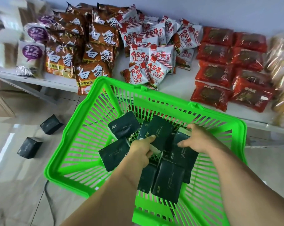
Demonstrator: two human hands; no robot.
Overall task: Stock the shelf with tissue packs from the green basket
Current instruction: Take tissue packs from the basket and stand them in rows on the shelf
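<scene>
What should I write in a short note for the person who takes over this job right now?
Left hand: in the green basket, gripping a dark tissue pack.
Right hand: also in the basket, fingers on another pack.
Several more packs lie in the basket. Two dark packs lie on the floor to its left.
Done: no tissue pack visible on the shelf, which holds snack and noodle bags.
Left: shelve the packs.
</scene>
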